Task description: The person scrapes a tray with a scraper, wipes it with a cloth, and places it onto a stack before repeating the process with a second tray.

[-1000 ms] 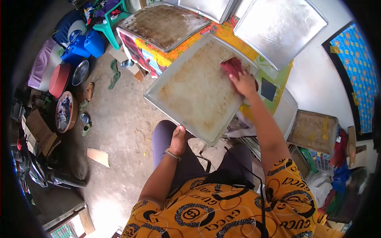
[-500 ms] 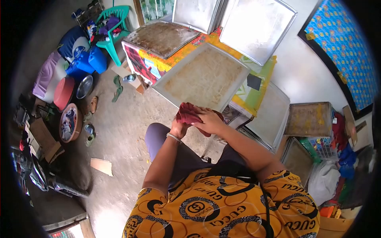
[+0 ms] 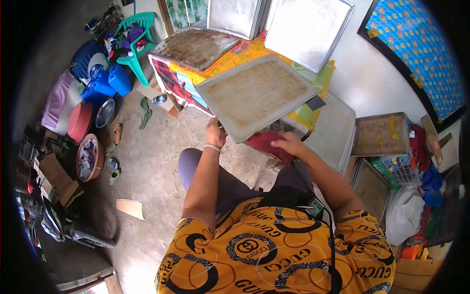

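Observation:
A large metal tray (image 3: 257, 93), its flat surface stained brown, lies tilted over the front of the table. My left hand (image 3: 215, 134) is closed on the tray's near left edge, with some fingers hidden under it. Bunched in my right hand (image 3: 291, 146) is a dark red cloth (image 3: 267, 144), just below the tray's near corner. A black square (image 3: 315, 103) shows by the tray's right corner.
Behind, a browned tray (image 3: 196, 47) lies on the table with its yellow patterned cover (image 3: 235, 61); pale trays (image 3: 306, 32) lean on the wall. More trays (image 3: 379, 134) stand right. A green chair (image 3: 139, 46), blue jugs (image 3: 105, 83) and basins (image 3: 90, 159) are left.
My left hand has gone from the cloth to the tray's edge. My right hand has moved right with the cloth, and the tray has turned and shifted right.

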`<state>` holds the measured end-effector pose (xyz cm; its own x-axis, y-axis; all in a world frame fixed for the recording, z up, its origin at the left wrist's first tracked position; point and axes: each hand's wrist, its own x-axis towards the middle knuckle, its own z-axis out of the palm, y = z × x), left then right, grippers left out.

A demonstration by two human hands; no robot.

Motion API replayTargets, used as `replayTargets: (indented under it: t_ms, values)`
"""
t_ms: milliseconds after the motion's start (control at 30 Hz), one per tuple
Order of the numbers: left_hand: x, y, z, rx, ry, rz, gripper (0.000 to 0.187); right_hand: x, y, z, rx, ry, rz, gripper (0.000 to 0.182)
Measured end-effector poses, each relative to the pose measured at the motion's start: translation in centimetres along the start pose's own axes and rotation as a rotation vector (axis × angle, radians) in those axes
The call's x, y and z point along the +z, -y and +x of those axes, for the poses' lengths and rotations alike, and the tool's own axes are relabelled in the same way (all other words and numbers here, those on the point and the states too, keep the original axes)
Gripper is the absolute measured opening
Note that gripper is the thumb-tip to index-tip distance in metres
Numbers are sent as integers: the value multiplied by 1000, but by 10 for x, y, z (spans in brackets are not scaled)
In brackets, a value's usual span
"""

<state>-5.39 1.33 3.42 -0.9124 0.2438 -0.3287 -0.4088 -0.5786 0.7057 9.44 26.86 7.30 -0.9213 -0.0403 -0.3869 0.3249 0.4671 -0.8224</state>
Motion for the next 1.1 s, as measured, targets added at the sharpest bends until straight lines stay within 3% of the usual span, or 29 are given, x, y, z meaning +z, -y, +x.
replayTargets:
  t_ms: [100, 200, 333, 500, 600, 700, 800, 867, 900, 1000, 1033, 1100]
  values:
    - [-12, -3, 13, -20, -7, -81, 15, -15, 50, -41, -76, -24, 1146, 31]
    - [-5, 0, 16, 89, -38, -158, 7, -27, 36, -33, -121, -65, 1430, 46]
    - [4, 7, 23, 195, -190, -183, 6, -32, 38, -33, -118, 5, 1505, 45]
    - [30, 22, 21, 261, -309, -241, 12, -26, 38, -31, -85, -117, 1444, 44]
    - [37, 34, 24, 299, -311, -285, 9, -23, 32, -31, -82, -156, 1413, 44]
    - [30, 46, 21, 176, -138, -396, 11, -29, 15, -26, -90, -111, 1474, 43]
    - [16, 25, -31, -114, -211, -144, 26, -38, 11, -25, -91, -58, 1525, 42]
    - [4, 31, -43, 89, -404, 161, 33, -41, 19, -26, -91, -73, 1521, 40]
    - [-20, 44, -32, 256, -386, 306, 32, -41, 27, -26, -87, -98, 1505, 40]
    - [-28, 27, -52, 407, -188, 409, 32, -31, 47, -17, -86, -189, 1449, 39]
    - [-21, 18, -64, 434, -97, 436, 33, -26, 55, -12, -85, -218, 1426, 39]
    - [2, 1, -88, 310, -11, 451, 36, -17, 77, -1, -99, -8, 1459, 38]
